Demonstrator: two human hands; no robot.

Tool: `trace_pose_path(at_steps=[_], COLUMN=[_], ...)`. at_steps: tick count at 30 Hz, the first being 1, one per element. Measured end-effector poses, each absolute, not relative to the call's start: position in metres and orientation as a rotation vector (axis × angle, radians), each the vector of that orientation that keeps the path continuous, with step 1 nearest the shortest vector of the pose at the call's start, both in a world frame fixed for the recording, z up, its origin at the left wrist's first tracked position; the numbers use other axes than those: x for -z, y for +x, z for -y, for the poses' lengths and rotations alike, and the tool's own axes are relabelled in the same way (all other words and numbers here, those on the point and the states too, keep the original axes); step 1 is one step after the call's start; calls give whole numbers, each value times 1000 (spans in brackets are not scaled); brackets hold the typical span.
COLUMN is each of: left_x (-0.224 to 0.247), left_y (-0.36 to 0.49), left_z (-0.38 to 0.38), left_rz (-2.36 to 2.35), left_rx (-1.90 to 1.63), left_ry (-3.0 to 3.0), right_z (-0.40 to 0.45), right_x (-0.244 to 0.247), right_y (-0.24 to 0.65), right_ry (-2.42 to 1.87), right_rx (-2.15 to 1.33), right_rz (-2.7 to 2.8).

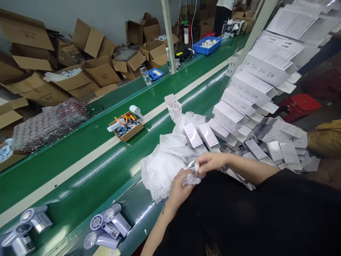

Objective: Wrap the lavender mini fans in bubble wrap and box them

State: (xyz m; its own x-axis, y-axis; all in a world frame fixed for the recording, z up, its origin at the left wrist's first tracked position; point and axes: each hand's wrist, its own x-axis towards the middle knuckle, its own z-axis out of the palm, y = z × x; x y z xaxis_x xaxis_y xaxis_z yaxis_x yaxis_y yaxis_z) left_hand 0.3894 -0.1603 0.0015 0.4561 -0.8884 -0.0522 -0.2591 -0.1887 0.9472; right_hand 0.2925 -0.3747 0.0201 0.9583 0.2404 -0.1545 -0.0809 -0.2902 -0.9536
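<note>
My left hand [181, 188] is closed around a crumpled, translucent plastic bag [192, 180], close in front of my body. Just to its right, my right hand [211, 163] pinches a small white piece that I cannot make out. Both hands nearly touch. Beside and beyond them lies a heap of whitish bubble bags [162, 167] at the belt's near edge. Folded white boxes [194, 137] with printed sides stand close behind my right hand. Several lilac handheld fans [109, 227] lie in a group on the near left.
A small carton [129, 128] holds small packets and orange-handled pliers. Near it stand a white fan [136, 111] and an open white box [174, 108]. Stacked flat boxes [250, 85] rise on the right. A blue tray [207, 45] sits farther along the green belt [80, 142]. Cartons [101, 71] line the wall.
</note>
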Motion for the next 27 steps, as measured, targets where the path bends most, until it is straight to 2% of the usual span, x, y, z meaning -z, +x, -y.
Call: trace_pose_path(at_steps=[3, 5, 9, 12, 18, 21, 24, 27], left_x=[3, 3, 0, 0, -12, -30, -52, -67], left_y=[393, 400, 415, 421, 447, 468, 495, 531], left_z=[164, 162, 152, 143, 132, 131, 146, 184], left_rz=[534, 249, 59, -90, -326, -348, -280, -128], left_rx=[616, 489, 399, 350, 190, 139, 56, -52], left_ry=[1727, 1672, 1560, 1472, 1212, 1066, 964, 962], right_z=[408, 416, 409, 414, 453, 465, 465, 454], right_x=[18, 44, 69, 50, -61, -99, -97, -66], right_y=[322, 343, 370, 374, 401, 443, 499, 554], right_ry=[-2324, -2681, -2885, -2868, -2699, -2695, -2668, -2541], right_rx=[-168, -102, -168, -125, 73, 202, 408, 482], right_rz=[6, 141, 495, 550, 371, 367, 335, 320])
